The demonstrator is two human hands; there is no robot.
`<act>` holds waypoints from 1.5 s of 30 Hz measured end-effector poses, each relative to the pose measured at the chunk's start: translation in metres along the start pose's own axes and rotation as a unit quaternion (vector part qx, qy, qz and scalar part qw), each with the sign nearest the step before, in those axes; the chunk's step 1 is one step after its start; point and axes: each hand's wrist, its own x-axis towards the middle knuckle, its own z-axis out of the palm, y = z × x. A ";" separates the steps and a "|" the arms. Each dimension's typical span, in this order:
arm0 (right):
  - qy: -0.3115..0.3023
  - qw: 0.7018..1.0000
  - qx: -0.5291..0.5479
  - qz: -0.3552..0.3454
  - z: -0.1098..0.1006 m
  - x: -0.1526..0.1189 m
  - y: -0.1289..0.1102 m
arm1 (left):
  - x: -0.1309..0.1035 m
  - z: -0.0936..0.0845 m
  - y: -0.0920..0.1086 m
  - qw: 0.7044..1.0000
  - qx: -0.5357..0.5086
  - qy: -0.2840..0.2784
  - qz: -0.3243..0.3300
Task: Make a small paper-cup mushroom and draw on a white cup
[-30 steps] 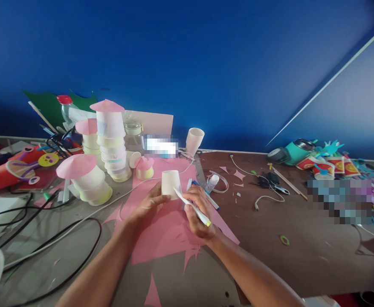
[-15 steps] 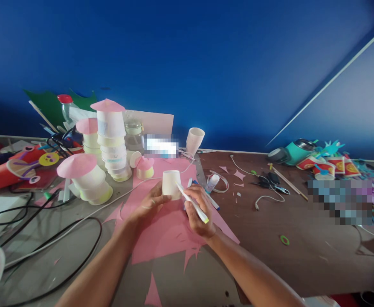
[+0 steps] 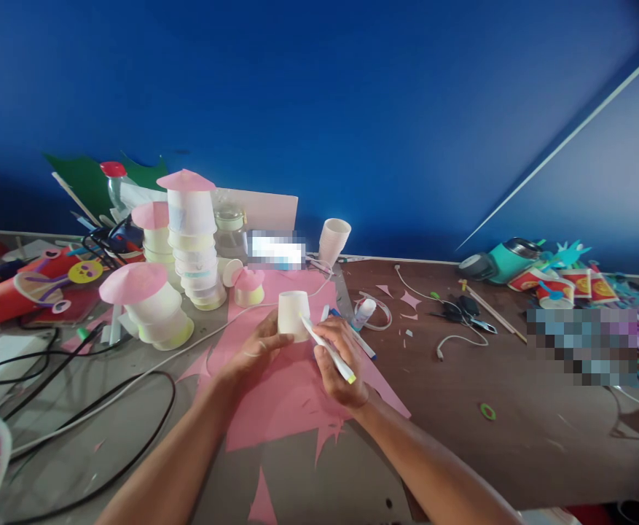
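Note:
My left hand [image 3: 261,345] is closed around the lower left side of a white paper cup [image 3: 293,310], which stands upside down over the pink paper [image 3: 275,408]. In my right hand [image 3: 339,362] is a white marker [image 3: 336,356] with a yellow end; its tip meets the cup's right side. Whatever mark it makes is too faint to see. A glue stick [image 3: 363,313] stands right of my right hand, and a blue-and-white marker [image 3: 361,343] lies partly behind that hand. To the left are stacked-cup towers [image 3: 194,248] with pink paper cone tops.
Cables [image 3: 171,401] run across the left of the table. A stack of paper cups [image 3: 334,240] stands by the wall. Pink scraps [image 3: 409,300], keys [image 3: 458,311] and a white cord [image 3: 461,339] lie to the right. A teal tumbler [image 3: 508,259] rests farther right.
The marker tip has shifted very slightly left and down on the cup. Both hands keep their hold, and the view has drifted a little.

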 end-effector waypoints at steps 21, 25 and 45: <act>-0.001 1.000 -0.013 -0.005 0.000 -0.001 -0.001 | 0.001 0.000 -0.002 1.000 -0.006 -0.009 0.003; 0.003 1.000 -0.008 -0.011 0.001 -0.001 0.000 | 0.000 0.001 -0.001 1.000 -0.001 -0.010 0.005; 0.010 1.000 -0.023 -0.014 0.004 -0.010 0.002 | -0.001 0.004 0.003 0.998 -0.060 -0.008 0.009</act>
